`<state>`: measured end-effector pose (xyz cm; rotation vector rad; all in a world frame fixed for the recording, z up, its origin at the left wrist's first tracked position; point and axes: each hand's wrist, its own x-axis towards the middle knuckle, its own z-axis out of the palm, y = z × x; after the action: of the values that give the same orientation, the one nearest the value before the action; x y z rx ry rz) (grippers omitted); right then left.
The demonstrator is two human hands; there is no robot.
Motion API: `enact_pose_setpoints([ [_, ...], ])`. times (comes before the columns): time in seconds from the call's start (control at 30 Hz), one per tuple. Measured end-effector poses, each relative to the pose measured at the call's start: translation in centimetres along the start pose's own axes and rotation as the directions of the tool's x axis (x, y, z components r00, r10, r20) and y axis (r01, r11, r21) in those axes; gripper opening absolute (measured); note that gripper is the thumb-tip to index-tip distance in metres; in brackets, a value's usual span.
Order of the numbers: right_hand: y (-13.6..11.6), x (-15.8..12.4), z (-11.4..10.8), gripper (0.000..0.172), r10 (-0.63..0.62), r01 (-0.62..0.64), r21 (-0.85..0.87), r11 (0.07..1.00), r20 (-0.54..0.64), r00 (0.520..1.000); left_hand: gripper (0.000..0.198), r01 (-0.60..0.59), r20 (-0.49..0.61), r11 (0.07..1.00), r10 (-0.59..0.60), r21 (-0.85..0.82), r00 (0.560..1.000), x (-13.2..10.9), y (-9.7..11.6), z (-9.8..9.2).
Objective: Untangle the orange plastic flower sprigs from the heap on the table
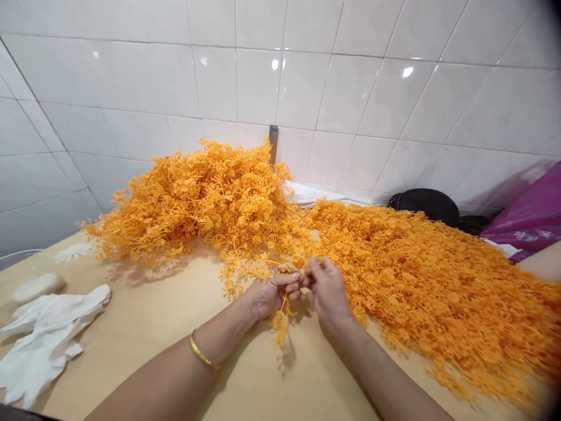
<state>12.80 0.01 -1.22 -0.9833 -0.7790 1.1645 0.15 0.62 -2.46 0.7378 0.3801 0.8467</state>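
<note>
Orange sprig (281, 318) hangs between my left hand (270, 295) and right hand (328, 289), fingers (293, 278) of both pressed together pinching its stem above the table (249, 380), just in front of the heaped orange pile (205, 202), white gloves (46, 342) lying off to my left.

White cloth gloves (44, 345) on a pale wooden table (144, 304), black bag (424, 206), magenta plastic bag (526, 210) (crumpled), white tiled wall (307, 82)
</note>
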Motion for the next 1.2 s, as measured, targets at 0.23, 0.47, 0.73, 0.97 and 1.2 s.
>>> enact_pose_setpoints([
  [0.23,-2.8,0.4,-1.9,0.018,-0.036,0.035,-0.054,0.998,-0.024,0.999,0.011,0.017,-0.050,0.995,-0.022,-0.095,0.999,-0.2,0.0,0.0],
  [0.47,-2.1,-0.7,-1.5,0.021,-0.064,0.139,-0.363,0.921,0.210,0.976,0.025,0.017,-0.114,0.993,-0.030,-0.114,0.993,-0.4,0.4,0.3],
  [0.73,-2.6,-1.6,-1.4,0.021,-0.023,0.437,-0.762,0.479,0.486,0.873,0.030,0.010,-0.150,0.996,-0.024,-0.093,0.988,-0.2,0.3,0.0],
  [0.97,-2.2,-1.8,-1.2,0.023,-0.142,0.436,-0.800,0.412,0.417,0.898,0.039,0.043,-0.147,0.999,-0.045,-0.018,0.988,-0.2,0.4,-0.1],
  [1.2,-2.4,-0.9,-2.1,0.025,-0.450,0.431,-0.850,0.302,0.271,0.851,0.038,0.185,-0.017,0.854,-0.202,0.486,0.979,-1.2,0.0,1.0],
])
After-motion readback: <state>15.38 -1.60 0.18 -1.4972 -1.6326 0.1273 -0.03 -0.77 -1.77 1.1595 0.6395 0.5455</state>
